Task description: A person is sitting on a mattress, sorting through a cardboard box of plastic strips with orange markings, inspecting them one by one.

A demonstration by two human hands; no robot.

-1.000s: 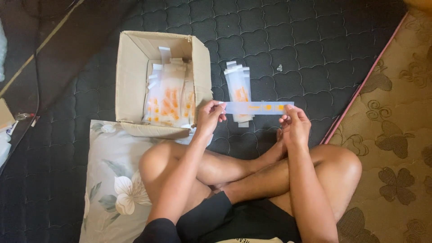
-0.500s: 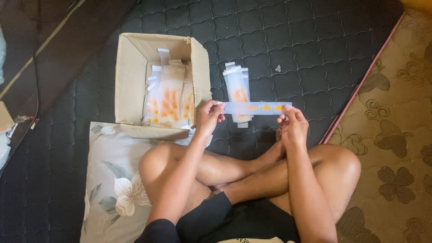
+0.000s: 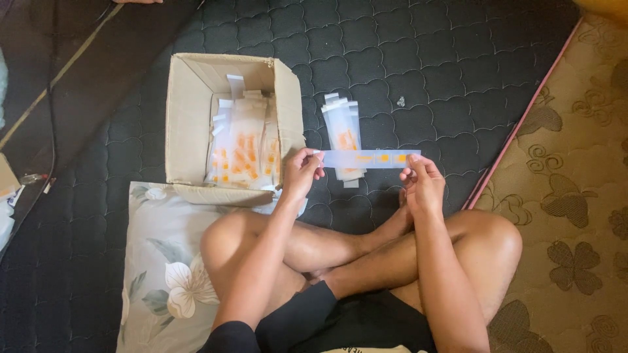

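A thin translucent strip with orange marks is stretched level just right of the box, over a small pile. Left hand and right hand pinch its ends. It looks light, floppy, probably slick; hold the ends.

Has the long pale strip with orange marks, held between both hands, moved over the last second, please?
No. The long pale strip with orange marks lies level as before, just right of the open cardboard box, held at its ends by the left hand and right hand.
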